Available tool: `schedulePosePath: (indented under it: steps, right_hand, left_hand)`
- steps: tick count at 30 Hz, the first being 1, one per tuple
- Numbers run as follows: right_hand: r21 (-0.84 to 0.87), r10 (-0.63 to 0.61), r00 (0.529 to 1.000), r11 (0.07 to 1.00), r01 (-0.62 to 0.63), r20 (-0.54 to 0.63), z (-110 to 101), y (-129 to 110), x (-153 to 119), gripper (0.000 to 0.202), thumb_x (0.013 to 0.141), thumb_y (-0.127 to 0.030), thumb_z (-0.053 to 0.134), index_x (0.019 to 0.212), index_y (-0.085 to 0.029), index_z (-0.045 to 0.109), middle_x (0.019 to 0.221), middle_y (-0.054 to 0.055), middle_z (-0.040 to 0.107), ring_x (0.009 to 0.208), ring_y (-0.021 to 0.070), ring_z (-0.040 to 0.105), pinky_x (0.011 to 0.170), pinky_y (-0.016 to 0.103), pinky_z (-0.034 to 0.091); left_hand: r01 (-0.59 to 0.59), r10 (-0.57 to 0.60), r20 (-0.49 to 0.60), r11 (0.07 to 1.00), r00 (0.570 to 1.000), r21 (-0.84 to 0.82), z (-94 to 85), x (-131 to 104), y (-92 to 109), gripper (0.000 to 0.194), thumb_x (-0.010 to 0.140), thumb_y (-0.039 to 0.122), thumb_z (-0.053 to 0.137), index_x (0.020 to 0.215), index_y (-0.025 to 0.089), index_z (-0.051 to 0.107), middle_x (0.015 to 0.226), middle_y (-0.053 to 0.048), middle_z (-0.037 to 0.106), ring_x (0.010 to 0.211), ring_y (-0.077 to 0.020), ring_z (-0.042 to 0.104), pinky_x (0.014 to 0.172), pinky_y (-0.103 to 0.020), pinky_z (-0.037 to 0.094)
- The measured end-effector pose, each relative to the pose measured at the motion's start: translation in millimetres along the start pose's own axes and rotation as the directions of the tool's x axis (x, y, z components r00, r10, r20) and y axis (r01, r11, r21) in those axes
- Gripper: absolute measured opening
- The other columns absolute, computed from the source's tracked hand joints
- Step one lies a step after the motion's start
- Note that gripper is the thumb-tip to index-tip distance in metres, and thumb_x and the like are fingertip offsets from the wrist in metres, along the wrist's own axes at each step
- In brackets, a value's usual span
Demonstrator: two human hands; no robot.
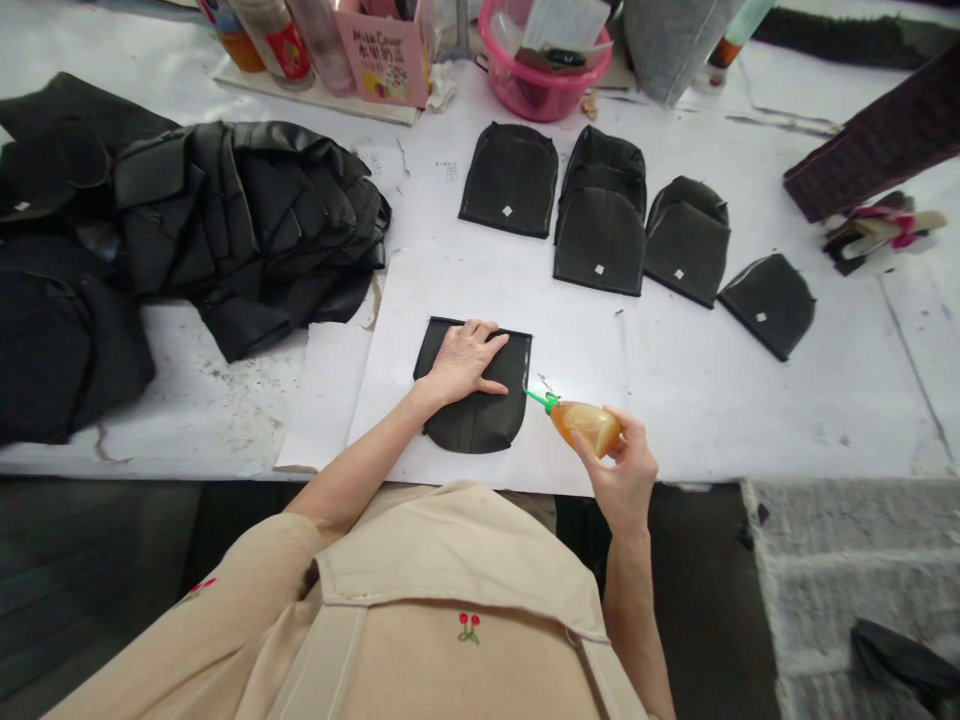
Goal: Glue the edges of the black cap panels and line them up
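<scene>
In front of me a black fabric piece (480,425), straight along its far edge and rounded toward me, lies on the white tabletop. My left hand (465,360) rests flat on it with the fingers spread. My right hand (622,460) is wrapped around a squeeze bottle (586,428) of amber liquid, probably glue. The bottle is tilted, and its thin green nozzle (536,397) meets the right edge of the black piece. A pale wet-looking line runs along that edge above the nozzle tip.
Several similar black pieces (510,180) lie in a row farther back and to the right, some overlapping. A big heap of black pieces (255,210) covers the left side. Behind stand a pink basin (544,85), a pink box (382,55) and bottles (274,40). A dark patterned block (877,135) is at the right.
</scene>
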State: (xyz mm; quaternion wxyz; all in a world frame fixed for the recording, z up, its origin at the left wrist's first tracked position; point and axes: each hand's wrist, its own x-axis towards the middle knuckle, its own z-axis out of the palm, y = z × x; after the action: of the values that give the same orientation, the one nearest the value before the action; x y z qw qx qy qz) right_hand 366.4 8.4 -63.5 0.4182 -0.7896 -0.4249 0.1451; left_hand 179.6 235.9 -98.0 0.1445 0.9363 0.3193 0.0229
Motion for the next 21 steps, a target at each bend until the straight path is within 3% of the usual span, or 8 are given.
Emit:
schedulePosePath:
  steps: [21]
  right_hand:
    - [-0.012,0.069,0.998,0.998,-0.069,0.002,-11.1,-1.3,-39.7,0.053,0.083,-0.048,0.082,0.125,-0.021,0.063,0.118,0.011,0.07,0.101,0.0283,0.073,0.083,0.043,0.064]
  left_hand:
    - [0.022,-0.021,0.02,0.999,1.0,-0.039,0.9,1.2,-1.5,0.084,0.075,0.054,0.087,0.146,0.02,0.057,0.151,-0.017,0.054,0.136,-0.0375,0.046,0.106,-0.048,0.042]
